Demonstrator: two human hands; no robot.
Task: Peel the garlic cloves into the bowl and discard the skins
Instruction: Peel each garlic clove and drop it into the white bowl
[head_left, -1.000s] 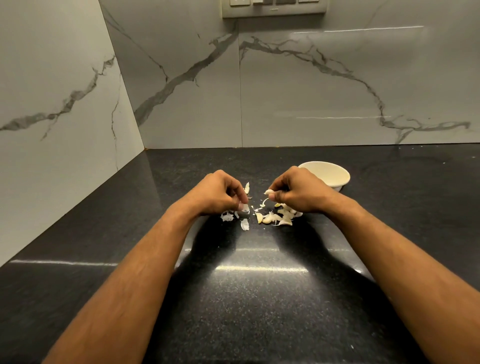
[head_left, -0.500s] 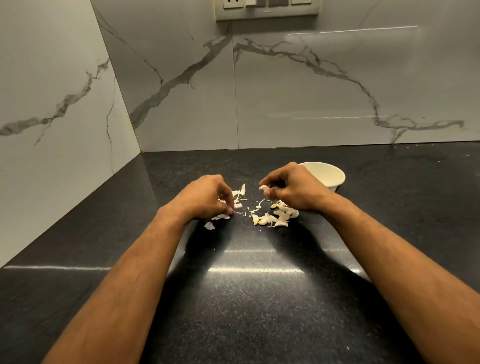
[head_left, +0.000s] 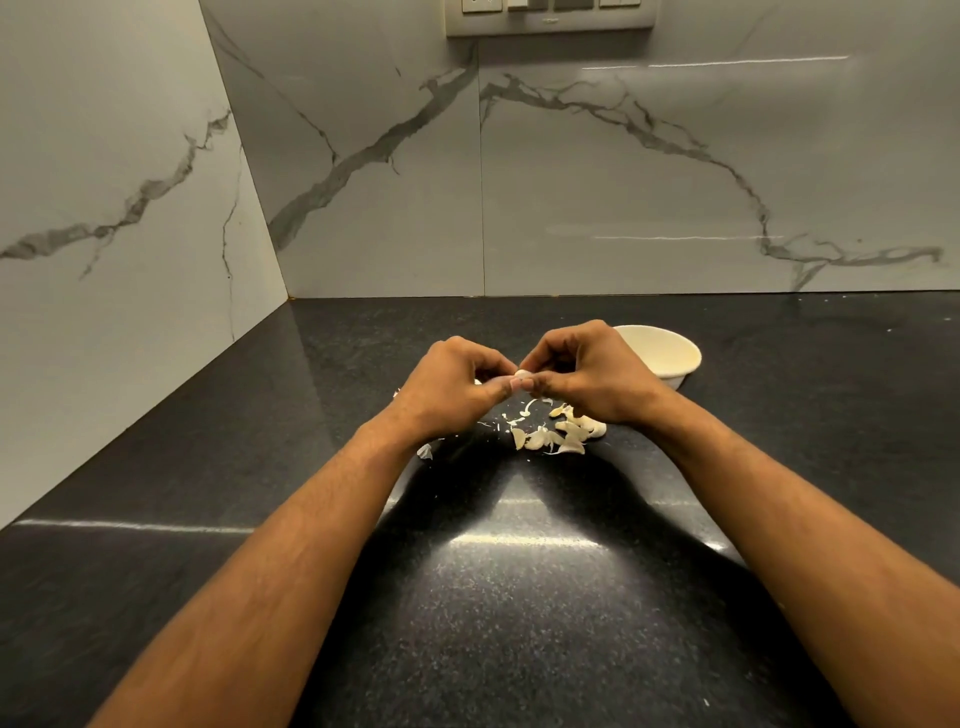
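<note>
Slippage is the main risk, since both hands, left (head_left: 452, 387) and right (head_left: 587, 376), pinch one small garlic clove (head_left: 522, 374) above the dark desk (head_left: 519, 597), where it could drop among the skins (head_left: 556, 436) instead of reaching the bowl (head_left: 660, 356) beside the right hand.

I see the bench (head_left: 519, 613) as dark speckled stone, polished and glossy, throwing back light streaks. Behind it the wall (head_left: 597, 182) looks like smooth, faintly shiny grey-veined marble tile. The bowl (head_left: 670, 364) on the bench seems smooth cream plastic or ceramic; beside it, the skins (head_left: 550, 439) look papery, dry.
</note>
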